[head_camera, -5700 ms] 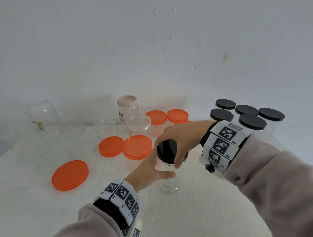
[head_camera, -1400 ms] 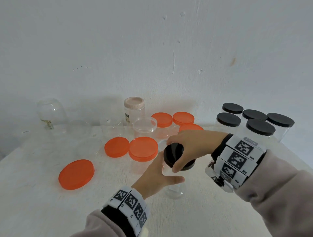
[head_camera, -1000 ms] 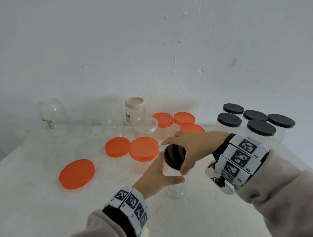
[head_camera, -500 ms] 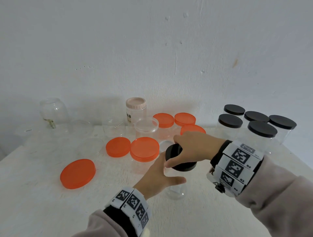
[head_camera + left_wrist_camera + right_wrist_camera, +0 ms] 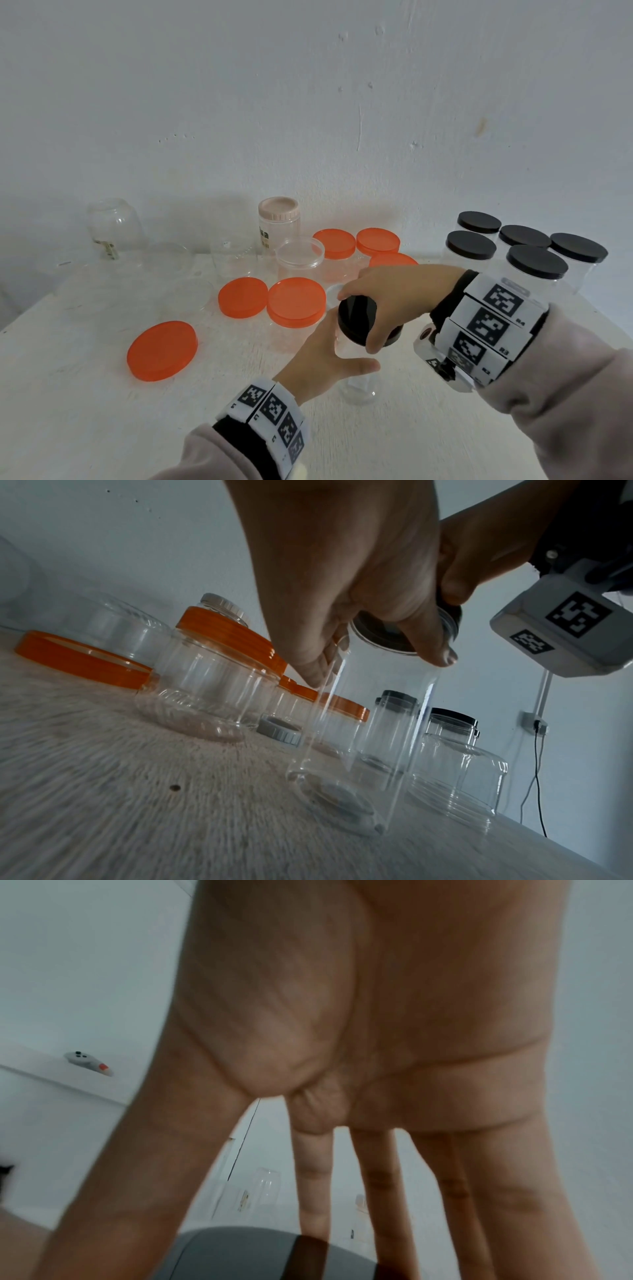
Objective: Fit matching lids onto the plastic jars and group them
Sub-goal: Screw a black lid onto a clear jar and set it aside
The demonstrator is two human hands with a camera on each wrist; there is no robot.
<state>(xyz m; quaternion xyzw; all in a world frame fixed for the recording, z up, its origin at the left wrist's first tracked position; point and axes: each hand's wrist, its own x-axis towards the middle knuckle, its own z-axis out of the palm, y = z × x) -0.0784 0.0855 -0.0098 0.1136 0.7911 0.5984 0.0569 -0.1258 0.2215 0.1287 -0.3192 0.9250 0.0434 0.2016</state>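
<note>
A tall clear plastic jar (image 5: 358,383) (image 5: 356,750) stands on the white table near its front middle. My left hand (image 5: 325,359) (image 5: 342,593) grips the jar's upper wall, thumb towards me. A black lid (image 5: 356,318) (image 5: 387,631) (image 5: 260,1256) sits on the jar's mouth. My right hand (image 5: 390,301) (image 5: 342,1123) holds the lid from above, fingers and thumb spread round its rim. Several jars with black lids (image 5: 534,263) stand grouped at the back right.
Loose orange lids (image 5: 162,349) (image 5: 243,297) lie on the table (image 5: 85,411) at left and middle. Orange-lidded jars (image 5: 296,301) (image 5: 334,243), an open clear tub (image 5: 299,253), a pink-lidded jar (image 5: 278,219) and lidless clear jars (image 5: 114,222) stand by the wall.
My right hand has turned on the black lid, shifting its fingers round the rim. The left hand has kept its hold on the jar, which has stayed in place.
</note>
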